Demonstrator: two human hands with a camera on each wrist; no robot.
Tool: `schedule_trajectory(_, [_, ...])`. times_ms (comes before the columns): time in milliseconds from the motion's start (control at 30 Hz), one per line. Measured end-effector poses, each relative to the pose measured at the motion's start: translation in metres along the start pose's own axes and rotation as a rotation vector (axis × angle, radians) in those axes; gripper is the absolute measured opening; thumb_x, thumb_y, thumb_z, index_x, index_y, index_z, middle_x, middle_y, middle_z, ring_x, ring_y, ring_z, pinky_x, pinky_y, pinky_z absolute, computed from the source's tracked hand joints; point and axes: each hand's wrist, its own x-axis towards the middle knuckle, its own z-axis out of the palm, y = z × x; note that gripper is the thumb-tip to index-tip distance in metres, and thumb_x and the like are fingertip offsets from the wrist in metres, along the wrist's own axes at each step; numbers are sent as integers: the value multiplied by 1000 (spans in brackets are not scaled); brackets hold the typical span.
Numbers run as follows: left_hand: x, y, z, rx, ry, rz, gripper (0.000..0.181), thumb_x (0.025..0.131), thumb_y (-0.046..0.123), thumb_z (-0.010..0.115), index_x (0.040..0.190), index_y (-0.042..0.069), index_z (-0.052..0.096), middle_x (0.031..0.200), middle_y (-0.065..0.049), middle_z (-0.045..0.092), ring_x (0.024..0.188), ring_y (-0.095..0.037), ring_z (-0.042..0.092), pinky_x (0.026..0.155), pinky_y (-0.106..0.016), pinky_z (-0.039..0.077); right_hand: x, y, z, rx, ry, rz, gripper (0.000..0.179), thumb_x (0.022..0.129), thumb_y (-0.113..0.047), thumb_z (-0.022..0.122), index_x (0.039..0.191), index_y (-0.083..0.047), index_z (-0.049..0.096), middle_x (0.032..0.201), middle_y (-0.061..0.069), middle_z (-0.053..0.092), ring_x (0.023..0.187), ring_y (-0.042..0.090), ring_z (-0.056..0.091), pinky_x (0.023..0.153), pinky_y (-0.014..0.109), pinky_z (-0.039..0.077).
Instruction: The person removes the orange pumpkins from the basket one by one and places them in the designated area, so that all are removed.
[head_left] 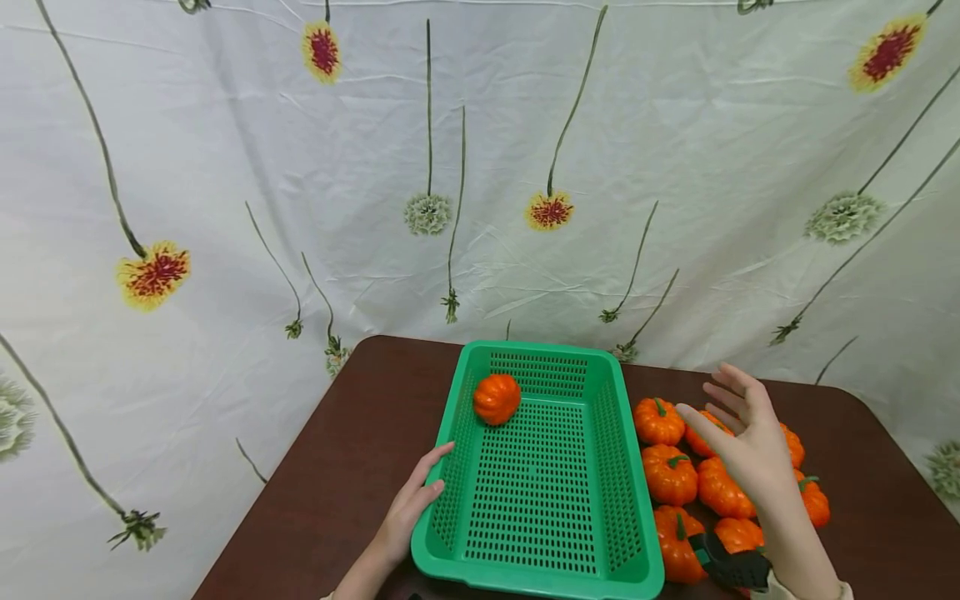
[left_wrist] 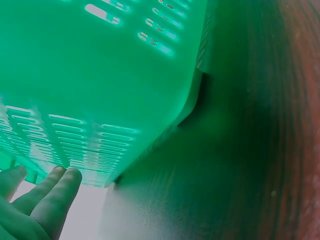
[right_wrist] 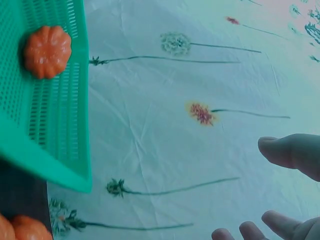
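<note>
A green perforated plastic basket (head_left: 532,487) sits on the table, with one small orange pumpkin (head_left: 497,399) inside near its far left corner. My left hand (head_left: 411,510) is at the basket's left side, fingers loosely extended at the rim; the left wrist view shows its fingers (left_wrist: 56,197) against the slotted side wall. To the right of the basket, my right hand (head_left: 746,442) is raised over a group of orange pumpkins (head_left: 669,475), thumb and fingers spread with nothing between them. In the right wrist view its thumb (right_wrist: 295,154) stands apart from the fingertips.
The dark brown table (head_left: 330,467) has rounded far corners. Behind it hangs a white cloth (head_left: 360,167) printed with flowers. Several pumpkins lie close together along the basket's right wall, partly hidden by my right forearm, which wears a black strap (head_left: 731,567).
</note>
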Motion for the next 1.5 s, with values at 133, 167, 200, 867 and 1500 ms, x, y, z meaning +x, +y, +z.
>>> schedule_trajectory(133, [0,0,0,-3,0,-2,44,100,18,36,144,16,38,150,-8,29,136,-25,21,100,-59,19,9,-12,10,28,-56,-15,80,88,-31,65,149,-6,18,145,16,31,124,35,40,84,11,40])
schedule_trajectory(167, [0,0,0,-3,0,-1,44,100,18,36,144,15,37,150,-8,29,136,-25,21,100,-59,19,11,-15,13,35,-67,-21,80,88,-31,66,148,-6,19,145,16,31,124,35,41,88,16,41])
schedule_trajectory(200, [0,0,0,-3,-1,0,44,100,18,36,144,15,37,150,-8,29,136,-26,21,100,-59,19,13,-17,16,35,-78,-22,79,88,-32,65,148,-7,20,145,16,32,124,35,41,91,22,42])
schedule_trajectory(867, [0,-1,-1,10,-2,-2,44,100,19,36,144,15,38,149,-8,30,136,-26,21,100,-58,21,54,-35,108,110,-241,25,72,86,-29,69,144,-7,31,140,16,38,124,34,42,96,47,38])
schedule_trajectory(1500, [-1,-2,1,-7,21,-33,44,99,20,38,143,18,40,149,0,32,133,-9,26,99,-54,26,68,-17,185,135,-232,140,63,88,-33,65,138,-3,41,139,20,38,125,38,39,92,51,40])
